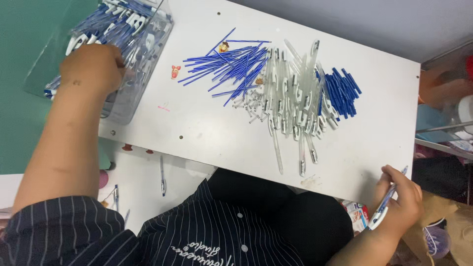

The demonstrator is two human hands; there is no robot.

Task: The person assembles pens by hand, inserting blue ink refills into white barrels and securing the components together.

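Note:
My left hand (92, 66) reaches into a clear plastic box (148, 59) at the table's far left, which holds several finished blue-and-white pens (120, 19); its fingers are hidden, so what it grips is not visible. My right hand (401, 199) hangs off the table's near right edge, closed around an assembled pen (386, 204) with a blue body and white clip. On the white table (197, 123) lie a heap of thin blue refills (231, 66), a pile of clear pen barrels (290, 98), blue caps (342, 91) and small metal springs (251, 103).
Two small figure stickers (175, 72) sit on the table near the refills. Loose pens (162, 176) lie on a lower white surface below the table's edge. Cluttered bags and packets (443, 148) crowd the right side. My dark striped shirt (217, 236) fills the bottom.

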